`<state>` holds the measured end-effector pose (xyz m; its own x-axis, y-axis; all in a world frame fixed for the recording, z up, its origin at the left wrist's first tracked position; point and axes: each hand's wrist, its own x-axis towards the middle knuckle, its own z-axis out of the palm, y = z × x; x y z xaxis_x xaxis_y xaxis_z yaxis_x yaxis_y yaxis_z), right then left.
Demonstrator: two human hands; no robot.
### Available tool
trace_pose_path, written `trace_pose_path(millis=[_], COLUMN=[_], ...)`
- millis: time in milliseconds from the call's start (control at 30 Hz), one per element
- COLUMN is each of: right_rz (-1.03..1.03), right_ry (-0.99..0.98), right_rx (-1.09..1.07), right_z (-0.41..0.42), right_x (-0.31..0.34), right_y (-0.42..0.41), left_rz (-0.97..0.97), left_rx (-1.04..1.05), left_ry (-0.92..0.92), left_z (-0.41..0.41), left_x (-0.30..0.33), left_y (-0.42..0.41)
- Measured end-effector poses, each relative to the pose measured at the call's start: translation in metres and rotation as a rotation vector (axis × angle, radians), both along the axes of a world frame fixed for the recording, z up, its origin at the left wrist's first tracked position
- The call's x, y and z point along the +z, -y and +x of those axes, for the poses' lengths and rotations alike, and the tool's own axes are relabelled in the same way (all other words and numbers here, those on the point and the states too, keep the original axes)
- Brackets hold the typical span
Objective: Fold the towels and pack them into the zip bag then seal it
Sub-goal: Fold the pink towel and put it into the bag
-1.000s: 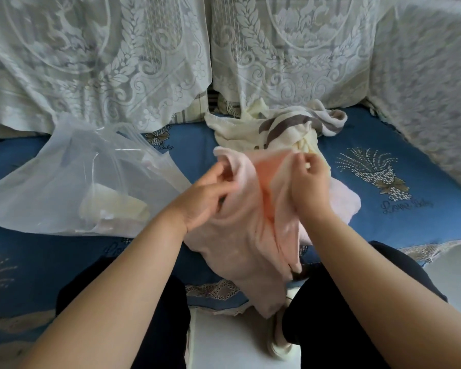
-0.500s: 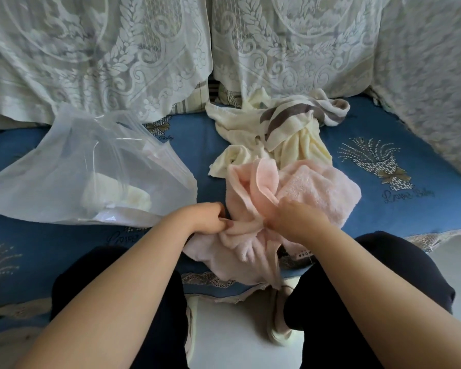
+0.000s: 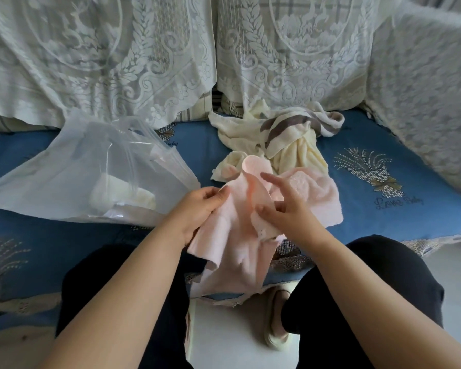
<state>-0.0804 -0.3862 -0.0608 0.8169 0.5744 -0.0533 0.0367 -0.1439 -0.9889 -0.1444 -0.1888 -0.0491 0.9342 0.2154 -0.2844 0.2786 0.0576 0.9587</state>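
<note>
A crumpled pink towel (image 3: 234, 235) lies on the front of the blue sofa seat and hangs over its edge between my knees. My left hand (image 3: 197, 209) pinches its left edge. My right hand (image 3: 282, 206) holds a lower fold between thumb and curled fingers, while the index finger points up, straight. Behind the pink towel lies a cream towel with grey-brown stripes (image 3: 282, 137), unfolded. A large clear zip bag (image 3: 85, 174) sits on the left of the seat, with a folded pale towel (image 3: 123, 195) inside it.
The blue embroidered seat cover (image 3: 383, 161) runs across the whole view. White lace covers (image 3: 144, 62) drape the sofa back and the right armrest. My dark-trousered knees flank a light slipper (image 3: 277, 323) on the white floor.
The pink towel was held up and spread between both hands, then dropped onto the seat. Now both hands have shifted grip along its folds, and the right index finger has straightened.
</note>
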Motion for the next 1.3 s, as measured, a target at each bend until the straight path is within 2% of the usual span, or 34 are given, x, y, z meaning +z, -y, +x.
trace_pose_path(millis=[67, 133, 267, 333, 400, 533, 600, 667, 733, 833, 1133, 1300], right_rz=[0.104, 0.118, 0.02, -0.112, -0.234, -0.456, -0.592, -0.654, -0.677, -0.578, -0.513, -0.514], right_ry=[-0.004, -0.016, 0.03, 0.18, 0.371, 0.724, 0.922, 1.02, 1.029, 0.978, 0.778, 0.775], right_rx=[0.053, 0.092, 0.137, 0.092, 0.052, 0.196, 0.204, 0.142, 0.116, 0.072, 0.015, -0.027], right_z=[-0.011, -0.019, -0.027, -0.035, -0.043, -0.06, -0.07, -0.077, -0.077, -0.071, -0.068, -0.063], right_x=[0.006, 0.013, 0.022, 0.026, 0.033, 0.052, 0.057, 0.06, 0.064, 0.064, 0.058, 0.056], right_y=[-0.008, -0.015, -0.023, -0.026, -0.029, -0.031, -0.036, -0.045, -0.05, -0.051, -0.048, -0.049], left_rz=[-0.228, -0.424, -0.623, -0.698, -0.729, -0.666, -0.721, -0.799, -0.843, -0.857, -0.715, -0.482], left_rx=[-0.029, -0.091, -0.089, -0.051, 0.085, 0.431, 0.397, 0.279, 0.196, 0.109, -0.025, -0.012], left_ry=[-0.031, 0.002, 0.112, 0.152, 0.164, 0.231, 0.285, 0.288, 0.295, 0.368, 0.469, 0.525], left_z=[-0.013, -0.023, -0.037, -0.044, -0.049, -0.054, -0.055, -0.058, -0.06, -0.064, -0.073, -0.072], left_x=[0.002, 0.001, -0.005, -0.009, -0.012, -0.012, -0.007, -0.001, 0.002, 0.003, 0.001, -0.003], left_y=[0.001, 0.001, 0.001, 0.003, 0.008, 0.011, 0.012, 0.016, 0.019, 0.019, 0.024, 0.026])
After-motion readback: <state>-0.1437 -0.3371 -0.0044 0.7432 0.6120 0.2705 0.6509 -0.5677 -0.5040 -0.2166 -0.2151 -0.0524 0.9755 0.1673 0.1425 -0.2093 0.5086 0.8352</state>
